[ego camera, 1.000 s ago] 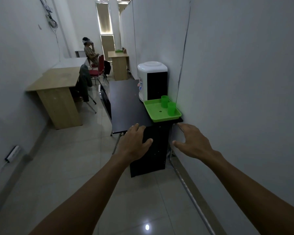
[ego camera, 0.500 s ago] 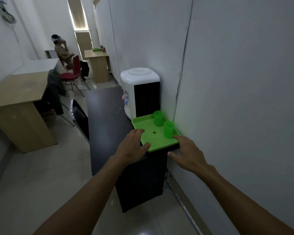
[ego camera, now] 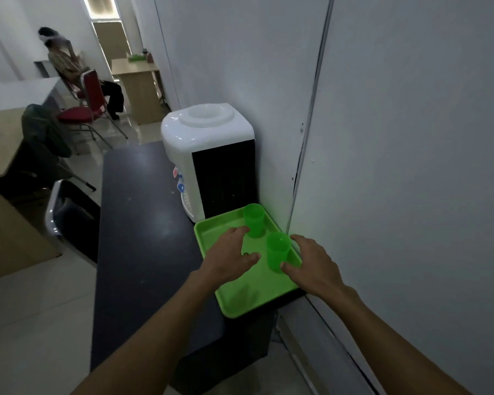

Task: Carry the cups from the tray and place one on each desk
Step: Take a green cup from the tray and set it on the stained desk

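Observation:
A green tray (ego camera: 248, 300) lies on the near end of a black desk (ego camera: 137, 223), against the right wall. Two green cups stand upright on it: a far cup (ego camera: 254, 220) and a near cup (ego camera: 277, 252). My left hand (ego camera: 231, 256) hovers over the tray, fingers spread, its fingertips close to the far cup. My right hand (ego camera: 314, 266) is spread around the right side of the near cup, thumb at its base; I cannot tell if it touches. Neither hand holds anything.
A white water dispenser (ego camera: 208, 155) stands on the black desk behind the tray. A black chair (ego camera: 69, 218) sits left of the desk. Wooden desks (ego camera: 0, 155) line the left wall, another wooden desk (ego camera: 137, 81) stands far back. A person sits on a red chair (ego camera: 89, 95).
I have come closer to the black desk. Both hands moved forward from the tray's near edge to over the tray, beside the two cups.

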